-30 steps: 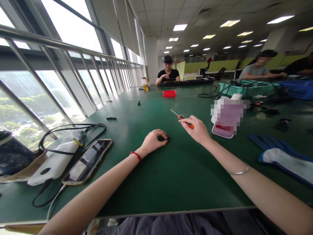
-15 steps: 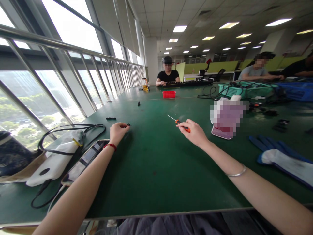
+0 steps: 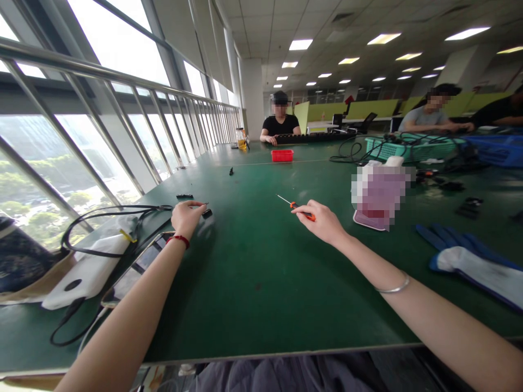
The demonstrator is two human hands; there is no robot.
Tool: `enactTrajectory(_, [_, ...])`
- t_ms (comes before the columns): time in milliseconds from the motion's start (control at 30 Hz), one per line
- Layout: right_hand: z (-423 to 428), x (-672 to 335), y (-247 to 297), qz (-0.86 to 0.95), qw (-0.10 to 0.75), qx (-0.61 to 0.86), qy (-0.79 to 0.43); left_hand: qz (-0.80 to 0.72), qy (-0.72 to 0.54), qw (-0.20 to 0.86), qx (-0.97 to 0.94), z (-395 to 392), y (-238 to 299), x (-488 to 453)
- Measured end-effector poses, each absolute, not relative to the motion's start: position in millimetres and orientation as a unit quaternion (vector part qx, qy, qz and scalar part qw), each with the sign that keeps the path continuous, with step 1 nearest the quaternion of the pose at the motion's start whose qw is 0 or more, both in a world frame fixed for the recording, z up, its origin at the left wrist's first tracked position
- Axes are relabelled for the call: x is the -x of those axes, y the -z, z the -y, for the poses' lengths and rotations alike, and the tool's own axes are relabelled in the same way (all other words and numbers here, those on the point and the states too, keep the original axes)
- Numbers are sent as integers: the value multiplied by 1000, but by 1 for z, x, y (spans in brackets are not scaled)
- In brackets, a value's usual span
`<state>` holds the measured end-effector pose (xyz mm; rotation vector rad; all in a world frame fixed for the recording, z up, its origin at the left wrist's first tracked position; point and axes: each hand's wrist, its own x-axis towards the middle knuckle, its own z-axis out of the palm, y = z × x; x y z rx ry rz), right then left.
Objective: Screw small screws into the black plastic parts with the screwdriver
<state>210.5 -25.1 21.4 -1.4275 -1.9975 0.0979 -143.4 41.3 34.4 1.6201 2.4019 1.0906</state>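
My left hand (image 3: 185, 216) rests on the green table (image 3: 261, 283) at the left, fingers loosely apart and the forefinger stretched out. A small black part (image 3: 207, 213) lies on the table just past its fingertips, with a narrow gap showing between them. My right hand (image 3: 323, 221) hovers right of centre, closed on a small orange-handled screwdriver (image 3: 301, 209) whose thin metal tip points up and left. A red string circles my left wrist and a silver bangle my right forearm.
Left of my arm lie a phone (image 3: 137, 265), a white pouch (image 3: 92, 267) and a looped black cable (image 3: 110, 211). Another black part (image 3: 184, 196) lies farther back, then a red box (image 3: 283, 155). A blue-and-white glove (image 3: 469, 260) and a teal basket (image 3: 408, 147) are on the right. Two people sit across.
My left hand carried the small black part from the middle of the table out to the left and has set it down by its fingertips. My right hand drifted slightly left with the screwdriver.
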Motion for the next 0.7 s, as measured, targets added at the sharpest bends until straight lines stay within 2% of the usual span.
enactTrajectory(233, [26,-207,-20,773,316,548,-45,-788,-345,80,-503,-40,-29,150])
enactTrajectory(700, [28,-205,-21,779,301,547,-55,-800,-290,52,-523,-45,-24,150])
